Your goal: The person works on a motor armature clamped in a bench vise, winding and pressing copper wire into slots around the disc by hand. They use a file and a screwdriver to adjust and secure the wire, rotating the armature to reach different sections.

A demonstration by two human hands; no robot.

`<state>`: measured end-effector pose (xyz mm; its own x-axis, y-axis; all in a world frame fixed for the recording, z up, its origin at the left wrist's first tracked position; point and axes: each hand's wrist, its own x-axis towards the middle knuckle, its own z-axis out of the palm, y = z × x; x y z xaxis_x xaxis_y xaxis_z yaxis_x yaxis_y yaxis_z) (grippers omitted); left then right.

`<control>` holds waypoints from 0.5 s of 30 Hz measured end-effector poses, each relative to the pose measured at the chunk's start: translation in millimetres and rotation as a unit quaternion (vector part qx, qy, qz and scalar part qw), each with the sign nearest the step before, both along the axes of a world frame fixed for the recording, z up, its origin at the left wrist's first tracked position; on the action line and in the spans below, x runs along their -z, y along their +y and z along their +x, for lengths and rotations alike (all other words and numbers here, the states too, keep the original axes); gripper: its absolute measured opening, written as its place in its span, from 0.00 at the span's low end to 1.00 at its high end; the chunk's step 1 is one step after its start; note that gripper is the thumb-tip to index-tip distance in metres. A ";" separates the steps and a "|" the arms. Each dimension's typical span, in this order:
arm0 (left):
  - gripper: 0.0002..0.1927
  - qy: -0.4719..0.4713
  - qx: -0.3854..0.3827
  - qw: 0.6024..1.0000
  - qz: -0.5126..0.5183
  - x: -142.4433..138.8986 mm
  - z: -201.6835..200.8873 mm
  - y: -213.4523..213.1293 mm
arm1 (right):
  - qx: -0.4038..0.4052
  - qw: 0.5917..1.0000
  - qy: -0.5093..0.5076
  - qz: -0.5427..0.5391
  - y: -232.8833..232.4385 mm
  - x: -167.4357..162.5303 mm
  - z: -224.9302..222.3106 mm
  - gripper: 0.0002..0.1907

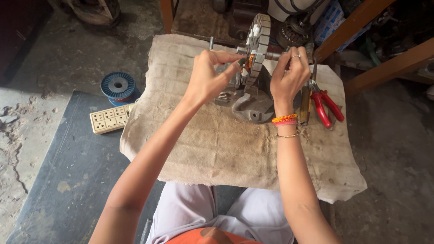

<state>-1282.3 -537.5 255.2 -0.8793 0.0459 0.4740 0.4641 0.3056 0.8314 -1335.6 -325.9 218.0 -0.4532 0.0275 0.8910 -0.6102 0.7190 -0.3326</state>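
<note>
Head view: nearest is the beige cloth (235,149) over the low bench, then the two hands at the slotted stator core (257,43) standing on edge in its grey stand (253,106). The left hand (209,77) pinches copper wire (250,61) at a slot – I'd say keep that pull taut and even. The right hand (289,74) is curled around the shaft (275,55), bracing it. Red pliers (326,106) lie just beside; a blue wire spool (118,86) sits off left.

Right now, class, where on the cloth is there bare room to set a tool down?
The near half of the cloth, between the forearms and toward its left edge, lies bare. The far right is crowded: pliers, the metal stand and both hands, left hand and right hand, at the wheel.
</note>
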 end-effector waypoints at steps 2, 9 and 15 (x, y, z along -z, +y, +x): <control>0.12 -0.001 -0.004 1.000 -0.005 0.2 0.6 1.3 | 0.000 1.000 -0.006 -0.002 -0.1 -0.1 0.0 0.14; 0.10 -0.059 -0.047 0.997 -0.011 -17.0 -1.1 8.1 | 0.010 1.000 -0.019 -0.004 -1.1 0.0 0.6 0.14; 0.10 -0.165 -0.126 0.978 -0.025 -39.4 7.7 17.2 | 0.016 1.000 -0.001 0.009 -2.1 -2.9 2.8 0.14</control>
<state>-1274.6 -520.3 294.6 -0.9706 -0.1756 0.1647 0.0778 0.4187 0.9048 -1332.7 -328.0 220.9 -0.4548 0.0263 0.8902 -0.5862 0.7437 -0.3214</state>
